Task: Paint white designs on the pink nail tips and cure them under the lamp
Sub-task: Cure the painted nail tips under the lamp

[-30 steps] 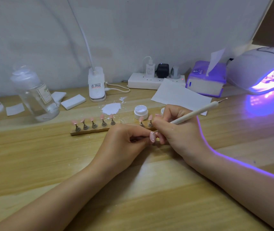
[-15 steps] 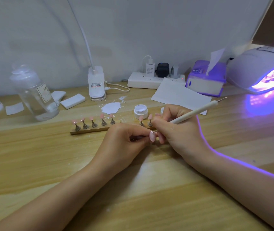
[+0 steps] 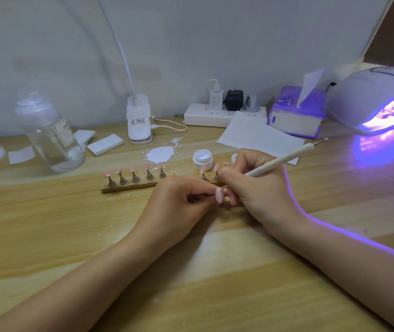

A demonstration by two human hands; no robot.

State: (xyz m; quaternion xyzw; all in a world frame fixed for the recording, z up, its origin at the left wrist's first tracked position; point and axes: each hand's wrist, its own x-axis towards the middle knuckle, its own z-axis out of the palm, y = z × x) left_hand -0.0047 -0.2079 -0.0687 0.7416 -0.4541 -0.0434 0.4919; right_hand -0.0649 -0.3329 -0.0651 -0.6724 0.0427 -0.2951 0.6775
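Observation:
My left hand (image 3: 179, 202) pinches the stand of one pink nail tip (image 3: 219, 195) just above the table's middle. My right hand (image 3: 256, 190) grips a white dotting pen (image 3: 284, 160) like a pencil, its fine point touching the top of that tip. Behind my hands a wooden holder strip (image 3: 131, 187) carries several more pink nail tips (image 3: 147, 167) on small metal stands. An open pot of white gel (image 3: 202, 159) stands just behind the strip. The curing lamp (image 3: 373, 97) glows violet at the far right.
A smear of white paint (image 3: 160, 154) lies on the table behind the strip. Farther back are a clear bottle (image 3: 50, 133), white pads (image 3: 105, 144), a desk lamp base (image 3: 139, 121), a power strip (image 3: 215, 115), a paper sheet (image 3: 258, 137) and a tissue box (image 3: 296, 113).
Both hands stay almost still on the held tip; the pen's point has shifted only slightly on it.

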